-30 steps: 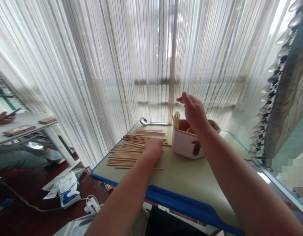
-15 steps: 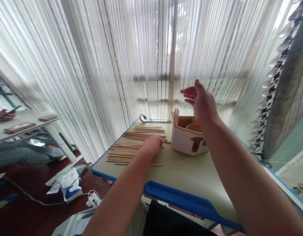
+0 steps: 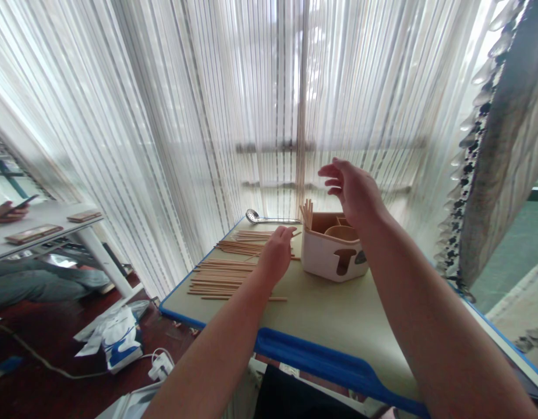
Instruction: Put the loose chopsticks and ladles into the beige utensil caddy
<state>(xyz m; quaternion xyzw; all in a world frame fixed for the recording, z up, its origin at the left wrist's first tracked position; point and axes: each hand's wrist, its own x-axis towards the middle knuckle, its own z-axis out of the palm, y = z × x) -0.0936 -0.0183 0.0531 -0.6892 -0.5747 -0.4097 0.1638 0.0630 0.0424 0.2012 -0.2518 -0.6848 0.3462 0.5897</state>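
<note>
My left hand point(image 3: 276, 250) is closed around a thin wooden chopstick point(image 3: 252, 256), slightly lifted and tilted, its ends showing on both sides of the fist. Under and left of that hand lie rows of loose chopsticks point(image 3: 220, 278) on the table. My right hand point(image 3: 354, 187) hangs in the air with fingers apart and nothing visible in it. Below it stands a white utensil holder point(image 3: 318, 256) with brown compartments and a T-shaped cutout. Several chopsticks point(image 3: 307, 214) stand upright in its left compartment. My right forearm hides part of the holder's right side.
A slotted metal ladle point(image 3: 252, 216) lies along the table's back edge. The small table point(image 3: 321, 317) has a blue rim and a sheer curtain point(image 3: 199, 116) behind it. At left, another person's hand point(image 3: 4, 212) holds a phone over a white table. Bags and cables lie on the floor.
My left hand has risen off the rows with a chopstick in it, moving up and slightly away. My right hand has come down a little toward the holder. The view has shifted slightly.
</note>
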